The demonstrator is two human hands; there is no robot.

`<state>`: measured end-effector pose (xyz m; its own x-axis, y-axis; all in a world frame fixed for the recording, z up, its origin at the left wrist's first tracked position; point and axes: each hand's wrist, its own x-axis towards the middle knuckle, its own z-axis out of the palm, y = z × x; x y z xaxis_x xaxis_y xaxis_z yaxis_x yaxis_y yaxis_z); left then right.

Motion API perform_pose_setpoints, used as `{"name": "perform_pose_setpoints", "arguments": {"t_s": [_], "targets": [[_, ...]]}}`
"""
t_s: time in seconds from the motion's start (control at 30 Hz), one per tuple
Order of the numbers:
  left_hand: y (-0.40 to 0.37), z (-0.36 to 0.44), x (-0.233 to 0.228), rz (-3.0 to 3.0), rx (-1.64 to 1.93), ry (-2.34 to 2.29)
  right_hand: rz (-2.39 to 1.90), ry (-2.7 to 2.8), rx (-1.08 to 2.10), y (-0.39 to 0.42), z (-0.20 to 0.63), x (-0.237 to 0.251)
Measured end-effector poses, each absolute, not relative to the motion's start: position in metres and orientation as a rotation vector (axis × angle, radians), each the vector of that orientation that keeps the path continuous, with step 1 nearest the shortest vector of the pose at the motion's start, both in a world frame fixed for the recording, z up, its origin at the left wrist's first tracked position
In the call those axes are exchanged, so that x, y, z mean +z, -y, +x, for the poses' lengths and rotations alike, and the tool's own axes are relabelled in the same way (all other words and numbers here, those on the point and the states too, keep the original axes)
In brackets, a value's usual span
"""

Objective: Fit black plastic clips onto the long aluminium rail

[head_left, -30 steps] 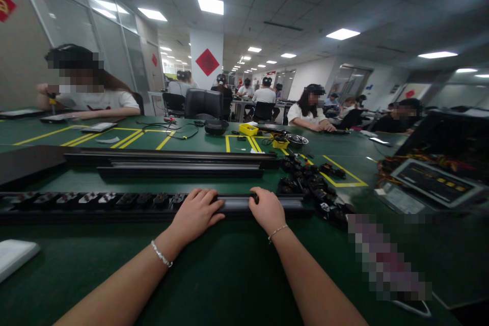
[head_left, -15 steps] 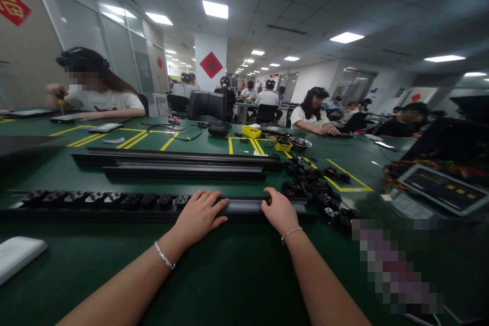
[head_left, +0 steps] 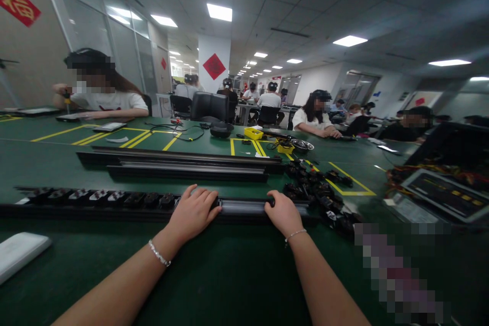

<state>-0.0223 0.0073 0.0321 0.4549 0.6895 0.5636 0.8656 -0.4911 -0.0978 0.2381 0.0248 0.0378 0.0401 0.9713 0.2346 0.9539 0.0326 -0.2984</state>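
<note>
A wide green bench (head_left: pixel 237 285) fills a busy workroom. Near its front edge lies a long black rail (head_left: pixel 242 208). The left hand (head_left: pixel 193 211) rests flat on it, fingers together; the right hand (head_left: pixel 283 213) curls over it, just beside loose black parts (head_left: pixel 317 191).

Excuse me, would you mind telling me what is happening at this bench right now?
A person rests both hands on a long black rail lying across the green table. The left hand lies at the end of a row of small black parts seated in the rail; the right hand presses further along. Loose black parts are piled to the right. Other people work nearby.
</note>
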Motion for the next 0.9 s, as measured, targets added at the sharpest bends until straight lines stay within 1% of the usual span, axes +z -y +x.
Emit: {"name": "perform_pose_setpoints", "arguments": {"t_s": [0.5,0.77,0.9], "targets": [[-0.012,-0.024,0.028,-2.391,-0.598,1.348,-1.950,1.880,0.186,-0.023,0.248,0.037],[-0.013,-0.025,0.028,-2.407,-0.615,1.345,-1.943,1.845,0.099,-0.021,0.253,0.035],[-0.013,-0.025,0.027,-2.425,-0.608,1.369,-1.986,1.832,0.136,-0.022,0.258,0.035]]}}
